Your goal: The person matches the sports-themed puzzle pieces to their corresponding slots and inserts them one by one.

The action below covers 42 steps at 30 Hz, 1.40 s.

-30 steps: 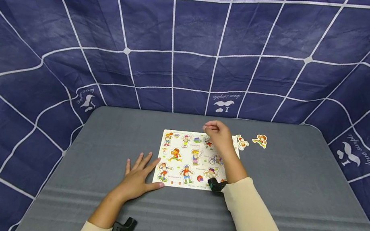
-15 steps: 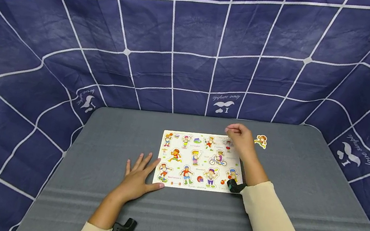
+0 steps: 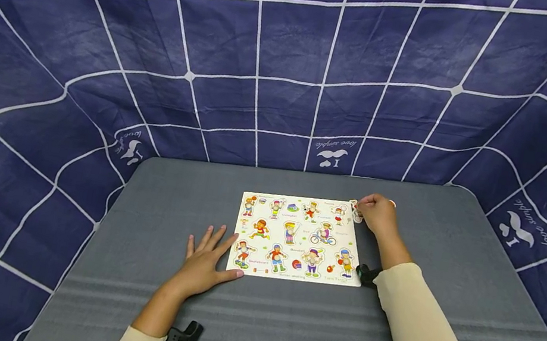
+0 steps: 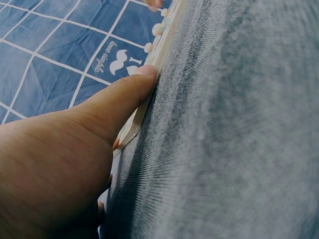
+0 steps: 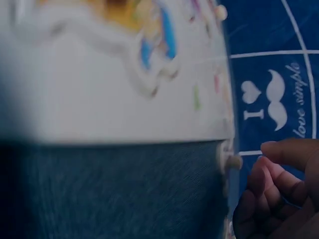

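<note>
A white peg puzzle board (image 3: 303, 233) printed with sports figures lies on the grey table. My left hand (image 3: 204, 261) spreads its fingers at the board's left edge; in the left wrist view its thumb (image 4: 124, 89) rests on the edge. Above a loose puzzle piece (image 3: 358, 216) at the far right corner is my right hand (image 3: 380, 215), fingers loosely curled. The right wrist view has its fingertips (image 5: 271, 149) just apart from a small knob (image 5: 234, 162). Another loose piece is mostly hidden behind this hand, a sliver showing.
The grey table (image 3: 166, 195) runs back to a blue checked cloth (image 3: 289, 76) that hangs behind and at both sides. Small knobs (image 4: 157, 29) stand up from the board. Each wrist wears a black camera (image 3: 183, 336).
My right hand has moved right, from above the board to the loose piece beside its corner, uncovering the board's right side. The left hand has stayed in place.
</note>
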### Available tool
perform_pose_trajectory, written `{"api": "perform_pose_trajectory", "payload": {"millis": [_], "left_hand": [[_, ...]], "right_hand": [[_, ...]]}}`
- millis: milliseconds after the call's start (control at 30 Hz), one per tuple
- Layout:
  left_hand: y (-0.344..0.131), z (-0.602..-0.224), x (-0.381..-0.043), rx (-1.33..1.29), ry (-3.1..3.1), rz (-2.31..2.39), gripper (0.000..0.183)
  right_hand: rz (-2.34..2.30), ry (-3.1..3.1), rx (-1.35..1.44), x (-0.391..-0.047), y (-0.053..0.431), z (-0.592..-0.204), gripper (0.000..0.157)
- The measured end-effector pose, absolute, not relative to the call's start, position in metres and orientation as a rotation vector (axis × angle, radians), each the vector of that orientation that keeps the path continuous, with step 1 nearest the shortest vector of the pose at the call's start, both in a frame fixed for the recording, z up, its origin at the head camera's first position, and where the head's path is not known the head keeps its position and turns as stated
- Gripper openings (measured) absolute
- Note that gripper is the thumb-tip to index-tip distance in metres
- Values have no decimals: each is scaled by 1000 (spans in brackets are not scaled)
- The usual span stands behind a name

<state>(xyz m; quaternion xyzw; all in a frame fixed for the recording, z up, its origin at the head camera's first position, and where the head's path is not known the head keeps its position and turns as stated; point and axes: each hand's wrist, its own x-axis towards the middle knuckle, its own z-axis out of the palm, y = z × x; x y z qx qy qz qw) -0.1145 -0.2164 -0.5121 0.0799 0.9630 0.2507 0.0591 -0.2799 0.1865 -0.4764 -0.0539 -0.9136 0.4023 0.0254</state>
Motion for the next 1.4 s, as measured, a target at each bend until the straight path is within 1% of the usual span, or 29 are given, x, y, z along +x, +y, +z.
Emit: {"api": "perform_pose_trajectory", "payload": {"millis": [233, 433, 567, 900, 1167, 1400], "left_hand": [[-216, -512, -114, 245, 2917, 745, 94], [-215, -512, -115, 236, 2916, 744, 94], [-214, -510, -114, 236, 2915, 741, 94], [-216, -511, -115, 236, 2915, 733, 94], [-217, -512, -115, 233, 2904, 737, 95], [-217, -512, -116, 234, 2900, 744, 95]], "right_hand": [[1120, -2940, -149, -289, 193, -485, 18], [1039, -2985, -136, -294, 194, -486, 23], [1006, -2990, -114, -295, 195, -486, 22], [1067, -2920, -52, -288, 195, -476, 15], [1127, -2922, 107, -281, 185, -470, 17], [1136, -2949, 178, -276, 176, -467, 15]]}}
